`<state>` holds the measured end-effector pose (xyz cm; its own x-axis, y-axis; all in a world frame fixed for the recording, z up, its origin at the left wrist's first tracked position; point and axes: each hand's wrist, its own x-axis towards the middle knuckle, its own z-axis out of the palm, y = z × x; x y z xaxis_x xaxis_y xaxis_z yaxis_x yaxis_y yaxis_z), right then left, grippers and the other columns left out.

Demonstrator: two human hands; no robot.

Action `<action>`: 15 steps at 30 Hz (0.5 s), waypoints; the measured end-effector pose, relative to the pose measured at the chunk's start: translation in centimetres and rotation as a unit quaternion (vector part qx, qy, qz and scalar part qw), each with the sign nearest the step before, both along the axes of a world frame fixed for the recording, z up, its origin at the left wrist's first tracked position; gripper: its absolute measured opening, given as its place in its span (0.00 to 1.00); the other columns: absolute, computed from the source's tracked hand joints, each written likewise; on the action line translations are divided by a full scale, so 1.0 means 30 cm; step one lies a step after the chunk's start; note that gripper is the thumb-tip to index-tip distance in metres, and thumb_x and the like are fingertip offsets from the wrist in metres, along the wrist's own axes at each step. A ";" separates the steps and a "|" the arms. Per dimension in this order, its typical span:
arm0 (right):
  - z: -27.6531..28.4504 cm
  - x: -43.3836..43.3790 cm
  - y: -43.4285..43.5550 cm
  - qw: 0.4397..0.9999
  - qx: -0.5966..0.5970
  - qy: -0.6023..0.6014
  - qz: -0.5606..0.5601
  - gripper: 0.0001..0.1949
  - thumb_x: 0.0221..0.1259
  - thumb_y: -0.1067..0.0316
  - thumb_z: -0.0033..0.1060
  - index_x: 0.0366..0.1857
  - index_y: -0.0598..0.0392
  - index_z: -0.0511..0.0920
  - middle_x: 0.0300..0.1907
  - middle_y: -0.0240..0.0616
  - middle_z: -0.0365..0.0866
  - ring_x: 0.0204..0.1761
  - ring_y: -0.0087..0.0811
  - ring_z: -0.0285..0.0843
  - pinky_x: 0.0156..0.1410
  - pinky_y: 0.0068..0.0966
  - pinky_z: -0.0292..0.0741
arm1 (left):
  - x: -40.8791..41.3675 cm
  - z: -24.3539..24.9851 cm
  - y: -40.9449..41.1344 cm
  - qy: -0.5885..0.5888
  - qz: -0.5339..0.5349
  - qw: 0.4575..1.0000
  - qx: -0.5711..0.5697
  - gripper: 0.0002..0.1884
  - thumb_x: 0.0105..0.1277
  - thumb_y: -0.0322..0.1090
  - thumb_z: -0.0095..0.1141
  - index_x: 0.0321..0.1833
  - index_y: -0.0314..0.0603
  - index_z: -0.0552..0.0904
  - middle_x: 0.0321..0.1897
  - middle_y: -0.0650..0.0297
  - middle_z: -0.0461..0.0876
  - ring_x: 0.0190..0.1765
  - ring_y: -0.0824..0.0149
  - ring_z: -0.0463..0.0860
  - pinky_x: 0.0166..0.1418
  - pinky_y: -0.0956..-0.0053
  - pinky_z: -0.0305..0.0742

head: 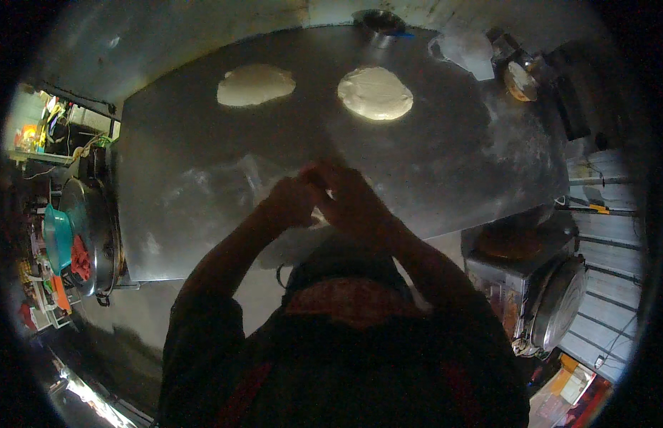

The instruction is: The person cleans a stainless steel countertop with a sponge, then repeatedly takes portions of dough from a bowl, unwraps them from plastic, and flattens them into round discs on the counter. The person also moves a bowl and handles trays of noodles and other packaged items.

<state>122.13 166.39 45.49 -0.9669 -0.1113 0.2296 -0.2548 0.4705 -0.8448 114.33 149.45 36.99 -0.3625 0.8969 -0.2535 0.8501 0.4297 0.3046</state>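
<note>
My left hand [293, 202] and my right hand [346, 199] meet over the near part of a dull metal worktable [166, 134]. Their fingers are bent and touch or overlap, in deep shadow. A small pale patch [317, 217] shows between the hands; whether it is held dough or something on the table, I cannot tell. Farther off on the tabletop lie two flattened pieces of dough. The left piece [255, 85] is oval, with a fairly straight near edge. The right piece [375, 93] is rounder, thicker and more brightly lit.
At the far edge stands a metal pot [382, 37]. A whitish sheet or bag [464, 52] and a bowl with white contents [520, 81] sit at the far right. Left of the table are a large round pan [99, 235] and a teal basin [58, 239]. White smears mark the tabletop.
</note>
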 end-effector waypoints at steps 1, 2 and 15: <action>-0.059 -0.030 -0.019 0.996 0.026 -0.082 0.013 0.14 0.68 0.65 0.57 0.53 0.59 0.76 0.43 0.49 0.84 0.43 0.46 0.85 0.47 0.39 0.81 | -0.016 -0.006 -0.027 0.019 -0.026 0.999 -0.001 0.26 0.50 0.57 0.70 0.39 0.41 0.86 0.35 0.53 0.87 0.43 0.54 0.86 0.51 0.57 0.80; -0.118 -0.037 -0.022 0.993 0.039 -0.106 0.042 0.14 0.68 0.64 0.56 0.52 0.60 0.76 0.43 0.49 0.84 0.44 0.48 0.85 0.50 0.41 0.80 | -0.027 -0.009 -0.056 0.037 -0.050 0.998 0.009 0.28 0.48 0.59 0.71 0.40 0.40 0.86 0.35 0.52 0.87 0.44 0.54 0.86 0.53 0.57 0.79; -0.365 0.118 0.218 0.829 0.478 -0.074 0.281 0.16 0.58 0.62 0.68 0.43 0.59 0.74 0.26 0.41 0.80 0.31 0.46 0.79 0.42 0.38 0.81 | -0.185 0.032 -0.196 -0.085 -0.059 0.982 -0.157 0.52 0.53 0.82 0.50 0.53 0.27 0.80 0.44 0.45 0.85 0.56 0.48 0.81 0.69 0.48 0.68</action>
